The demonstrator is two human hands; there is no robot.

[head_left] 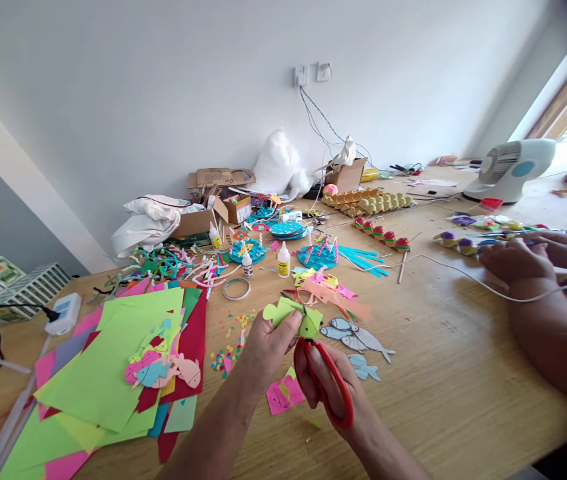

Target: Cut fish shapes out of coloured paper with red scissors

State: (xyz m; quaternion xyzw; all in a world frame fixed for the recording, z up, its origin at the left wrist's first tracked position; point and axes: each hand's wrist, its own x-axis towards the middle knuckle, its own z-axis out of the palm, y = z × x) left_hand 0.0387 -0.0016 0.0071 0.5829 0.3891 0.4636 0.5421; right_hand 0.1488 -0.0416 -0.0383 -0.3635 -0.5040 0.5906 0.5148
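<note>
Bearing dark drawn lines, lime-green paper (pixel 310 323) sits in left fingers (pixel 289 325), scissors (pixel 346 399) in right fingers (pixel 321 364).

Left hand (pixel 269 339), right hand (pixel 327 379) bare — forearms (pixel 224 417) bare too, broad, narrowing smoothly toward wrists (pixel 252 373).

We see red-handled scissors (pixel 342 383), lime-green paper (pixel 308 326) marked with dark lines, and grey fish cutouts (pixel 363 340) outlined in black. Our paper sheets (pixel 98 360) run lime, pink and crimson; our egg-carton strip (pixel 378 232) is red and green, our desk fan (pixel 498 163) white with a blue disc (pixel 526 169).
</note>
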